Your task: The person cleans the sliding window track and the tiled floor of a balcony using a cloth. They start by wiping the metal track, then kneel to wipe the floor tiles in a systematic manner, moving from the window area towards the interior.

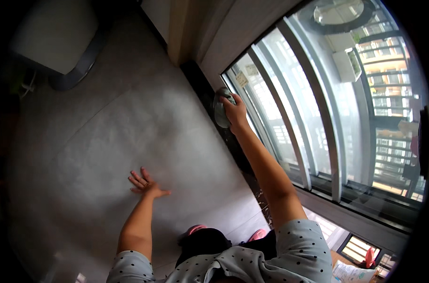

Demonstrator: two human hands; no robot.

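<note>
Dotted shirt (242,264); right grip (236,112) holds cloth (220,114), apparently.

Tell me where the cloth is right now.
In the head view, the cloth is slightly right of centre, above the middle, in the right hand, near the left edge of the window.

Worn on my head, the fisheye looks steeply down over my shirt (191,268), close at six o'clock, taking in my left hand (147,187) toward eight, right hand (236,112) near one, floor (106,127) at nine, window (313,101) at two.
</note>
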